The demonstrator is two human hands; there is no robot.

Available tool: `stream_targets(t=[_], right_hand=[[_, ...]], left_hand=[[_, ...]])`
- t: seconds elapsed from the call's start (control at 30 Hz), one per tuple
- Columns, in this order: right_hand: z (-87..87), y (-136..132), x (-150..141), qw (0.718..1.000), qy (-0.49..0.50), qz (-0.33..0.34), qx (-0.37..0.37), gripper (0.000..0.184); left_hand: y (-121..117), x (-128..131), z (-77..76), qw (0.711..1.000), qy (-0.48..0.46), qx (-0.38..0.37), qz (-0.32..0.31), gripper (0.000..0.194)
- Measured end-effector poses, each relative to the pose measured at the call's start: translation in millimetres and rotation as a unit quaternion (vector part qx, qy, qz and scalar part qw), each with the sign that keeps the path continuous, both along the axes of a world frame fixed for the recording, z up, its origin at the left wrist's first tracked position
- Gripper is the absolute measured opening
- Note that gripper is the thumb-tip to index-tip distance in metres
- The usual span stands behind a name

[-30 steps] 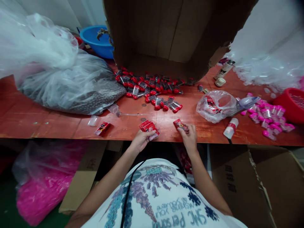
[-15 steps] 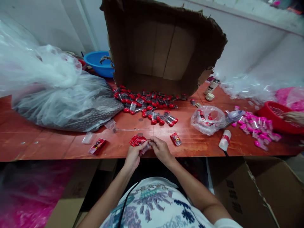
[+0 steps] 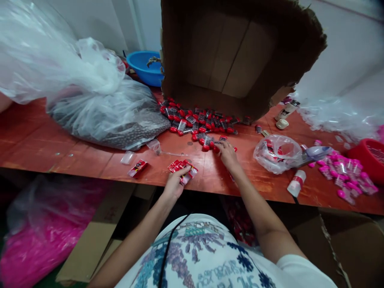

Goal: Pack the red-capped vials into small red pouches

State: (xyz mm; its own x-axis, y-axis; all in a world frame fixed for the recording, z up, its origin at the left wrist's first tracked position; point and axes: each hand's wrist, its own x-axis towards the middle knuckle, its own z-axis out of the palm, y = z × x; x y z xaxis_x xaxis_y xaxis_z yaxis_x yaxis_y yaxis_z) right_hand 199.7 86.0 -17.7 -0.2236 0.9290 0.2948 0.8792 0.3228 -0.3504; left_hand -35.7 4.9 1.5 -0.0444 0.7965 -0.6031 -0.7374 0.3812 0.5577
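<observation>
My left hand (image 3: 174,186) is closed on a bunch of red printed packets (image 3: 181,166), held above the table's front edge. My right hand (image 3: 228,156) reaches forward with its fingers stretched out, the fingertips at the near edge of a pile of small clear containers with red caps (image 3: 207,122). The fingertips partly cover the nearest containers, and whether they grip one is hidden. Part of a red packet shows beside my right wrist. To the left, a red packet (image 3: 138,168) lies by a small clear plastic piece (image 3: 127,157).
A tipped cardboard box (image 3: 231,76) opens over the pile. Left stands a big plastic bag (image 3: 111,116) of dark pieces, with a blue basin (image 3: 145,70) behind. Right are a clear bag of packets (image 3: 277,156), a white bottle (image 3: 297,183), pink containers (image 3: 345,172) and a red basin (image 3: 367,156).
My right hand has left the packets and moved forward and right to the red-capped pile. My left hand still holds the packets. The view has shifted, moving the scene rightward.
</observation>
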Motion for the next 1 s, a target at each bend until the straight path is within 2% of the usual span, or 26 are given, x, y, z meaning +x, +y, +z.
stream_targets(t=[0.1,0.2,0.27,0.33,0.43,0.53,0.63,0.77,0.9,1.0], right_hand=[[-0.8,3.9,4.9,0.997,-0.069,0.043,0.0,0.036],[5.0,-9.7,-4.5,0.993,-0.063,0.094,-0.022,0.028],[11.2,-28.3,-16.3,0.995,-0.002,0.092,-0.044,0.026],[17.8,-52.3,-30.4,0.989,0.107,0.073,-0.075,0.029],[24.7,-88.0,-52.3,0.951,0.267,0.067,-0.144,0.034],[24.1,-109.8,-70.3,0.908,0.357,0.056,-0.211,0.038],[16.8,-114.9,-80.6,0.869,0.431,0.016,-0.243,0.038],[8.9,-113.0,-85.0,0.818,0.519,-0.035,-0.246,0.036],[10.3,-114.5,-85.6,0.803,0.534,-0.033,-0.264,0.035],[13.1,-116.2,-85.8,0.803,0.546,-0.064,-0.231,0.035]], left_hand=[[3.2,-2.1,2.6,0.998,-0.04,-0.041,-0.011,0.013],[6.3,-3.8,5.1,0.994,-0.073,-0.076,-0.027,0.011],[8.0,-4.6,6.1,0.991,-0.082,-0.104,-0.03,0.009],[9.3,-4.6,6.5,0.988,-0.086,-0.124,-0.019,0.008],[10.4,-2.8,6.2,0.987,-0.094,-0.127,-0.002,0.009],[10.0,1.4,5.6,0.989,-0.096,-0.109,0.002,0.011],[7.3,7.4,5.7,0.994,-0.079,-0.073,0.001,0.012],[1.8,13.2,6.6,0.999,-0.034,-0.024,0.022,0.013],[-1.4,14.5,7.9,1.0,-0.011,0.007,0.023,0.014],[-1.7,15.3,9.2,1.0,-0.002,0.017,0.018,0.015]])
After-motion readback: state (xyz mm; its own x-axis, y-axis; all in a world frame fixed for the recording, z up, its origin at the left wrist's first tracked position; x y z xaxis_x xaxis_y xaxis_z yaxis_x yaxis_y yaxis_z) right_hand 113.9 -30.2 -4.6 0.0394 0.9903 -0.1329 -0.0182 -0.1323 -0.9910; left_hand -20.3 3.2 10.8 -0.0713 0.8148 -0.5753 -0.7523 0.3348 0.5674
